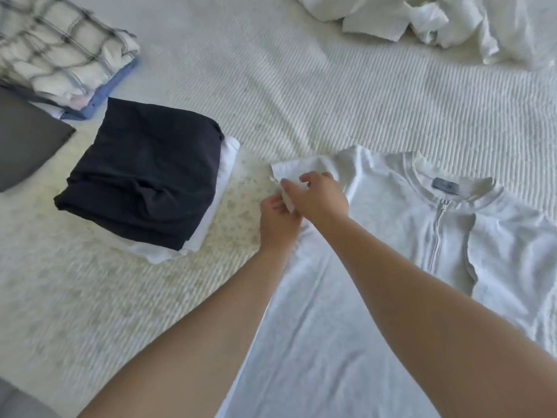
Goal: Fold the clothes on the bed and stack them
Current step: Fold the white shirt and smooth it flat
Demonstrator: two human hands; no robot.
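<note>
Head view, nearest first: your two bare forearms enter from the bottom edge, elbows cut off by the frame, and cross a pale grey zip-neck top (pixel 391 236) laid flat on the white ribbed bedcover (pixel 301 95). Lower hem of the top runs out of frame at the bottom; its far sleeve is cut by the right edge. Your left hand (pixel 278 220) sits at the near-side sleeve (pixel 301 170), fingers curled and pinching the sleeve edge; fingertips partly hidden behind the cloth. Your right hand (pixel 322 194) lies just above it, fingers bent down onto the same sleeve, pinching a small turned-up fold of fabric between the two hands. Exactly how much cloth each finger holds is hard to make out. Collar with a small grey label (pixel 445 187) and a short zipper (pixel 438 230) lie beyond the hands. Left of you, near the sleeve but apart from it, a folded black garment (pixel 144 179) rests on folded white pieces (pixel 217 203), only their edges showing. Farther left, a dark grey item (pixel 27 137), cut by the frame. Behind it, a folded plaid cloth (pixel 57 46) tops a stack with a blue layer (pixel 111 89) peeking out. Far right, a rumpled heap of white clothes (pixel 452 22), unfolded, partly out of frame.
</note>
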